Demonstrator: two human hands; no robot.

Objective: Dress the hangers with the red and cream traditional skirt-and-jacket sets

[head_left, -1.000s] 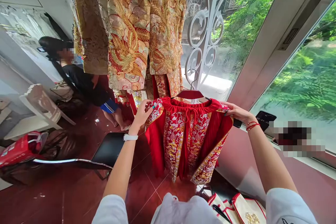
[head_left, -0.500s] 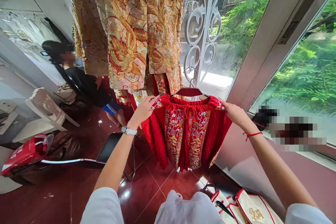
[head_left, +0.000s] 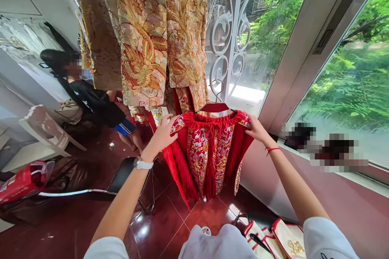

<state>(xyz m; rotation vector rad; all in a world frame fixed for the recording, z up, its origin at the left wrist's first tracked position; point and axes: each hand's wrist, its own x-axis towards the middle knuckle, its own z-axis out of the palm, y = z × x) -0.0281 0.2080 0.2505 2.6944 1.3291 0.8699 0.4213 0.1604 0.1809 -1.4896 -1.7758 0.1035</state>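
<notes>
A red embroidered jacket point(head_left: 197, 151) with gold and silver patterns hangs from a dark red hanger point(head_left: 215, 107) in front of me. Its gathered neckline is tied with a red cord. My left hand point(head_left: 164, 131) pinches the shoulder on the left, thumb below and fingers above. On the opposite shoulder, my right hand point(head_left: 255, 128) is closed around the fabric edge. The sleeves droop beneath both hands. Above and behind the jacket hang gold embroidered garments point(head_left: 142, 40).
A person point(head_left: 94, 99) in a black top bends at the left, near a white chair point(head_left: 45, 125). A black folding chair point(head_left: 121, 172) stands left of my arm. Cream bags with red trim point(head_left: 281, 230) lie low at the right, below the window point(head_left: 343, 85).
Both hands have drawn slightly closer together, bunching the jacket's shoulders inward. The sleeve on the left swings lower, and the view has shifted a little.
</notes>
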